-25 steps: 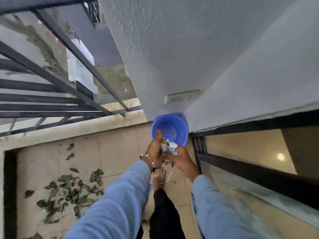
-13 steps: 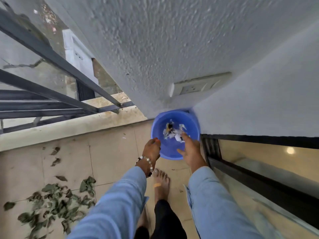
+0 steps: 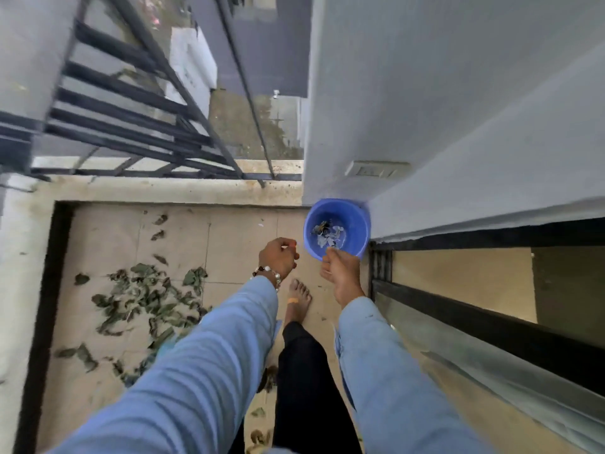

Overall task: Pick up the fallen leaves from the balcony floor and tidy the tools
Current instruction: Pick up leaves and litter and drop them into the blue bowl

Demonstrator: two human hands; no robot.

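Looking down from the head camera, I see a round blue plastic basin (image 3: 347, 221) set on the balcony floor in the corner where the grey wall meets the sliding glass door's dark frame (image 3: 491, 309), with a few scraps and leaves lying in its bottom. Most of the task's stuff sits apart from it: a loose scatter of dry, curled green-brown fallen leaves (image 3: 144, 306) spread over the beige floor tiles (image 3: 235, 240) to the left, near the black metal railing (image 3: 131, 126), with stray ones further out. I judge those leaves light, brittle and crumbly, best gathered by scooping a bunch between cupped palms rather than pinching single ones, and apt to blow or break if squeezed. The left hand (image 3: 278, 257), a beaded bracelet at its wrist, hangs above the tiles just beside the basin with fingers curled in; something small and pale seems pinched at its fingertips, though I cannot tell for sure. The right hand (image 3: 340, 270) hovers at the basin's near rim, fingers loosely bent and holding nothing. Both blue sleeves reach forward over a bare foot (image 3: 296, 301).
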